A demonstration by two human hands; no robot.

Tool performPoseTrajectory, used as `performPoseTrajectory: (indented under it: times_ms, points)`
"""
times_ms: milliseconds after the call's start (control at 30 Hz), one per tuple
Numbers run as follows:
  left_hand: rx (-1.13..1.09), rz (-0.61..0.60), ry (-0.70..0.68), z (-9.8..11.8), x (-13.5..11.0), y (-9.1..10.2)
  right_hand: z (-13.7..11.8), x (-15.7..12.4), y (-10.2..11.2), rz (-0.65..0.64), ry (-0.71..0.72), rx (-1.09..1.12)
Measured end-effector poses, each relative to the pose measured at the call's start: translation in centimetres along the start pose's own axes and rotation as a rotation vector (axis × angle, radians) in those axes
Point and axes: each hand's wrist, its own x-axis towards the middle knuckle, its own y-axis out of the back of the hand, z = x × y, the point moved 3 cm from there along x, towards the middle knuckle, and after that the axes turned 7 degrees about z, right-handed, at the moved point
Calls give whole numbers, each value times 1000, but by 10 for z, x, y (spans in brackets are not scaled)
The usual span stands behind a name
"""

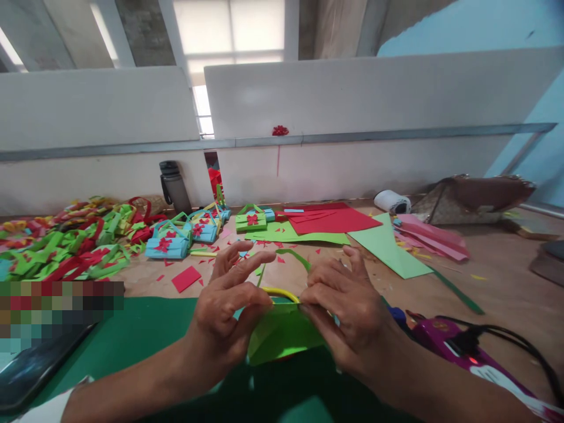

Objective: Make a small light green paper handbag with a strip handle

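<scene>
Together, two hands (220,317) (348,317), one green paper bag (282,332)

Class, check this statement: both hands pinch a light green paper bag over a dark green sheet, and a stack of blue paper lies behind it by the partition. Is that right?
Not quite. In the head view the stack by the partition is red, not blue. The rest holds: the left hand and right hand pinch the light green paper bag over the dark green sheet.

At lower centre I see my left grip (229,320) and right grip (341,311) pinching a folded green paper basket (282,335); finished blue baskets (170,244) sit mid-left on the counter (497,264).
</scene>
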Motion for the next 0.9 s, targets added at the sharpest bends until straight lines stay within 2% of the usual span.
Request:
performPoseTrajectory:
  times_ms: [333,533,700,900]
  points:
    - [-14,43,-11,-2,1,-1,7,-4,-4,-63,27,-43]
    - [-21,16,-26,1,-4,-9,-1,-6,-8,8,37,15]
    - [27,108,124,-7,-7,-6,2,-5,-6,63,4,36]
    - [-102,18,130,-4,-5,-12,3,-5,-8,63,-19,12]
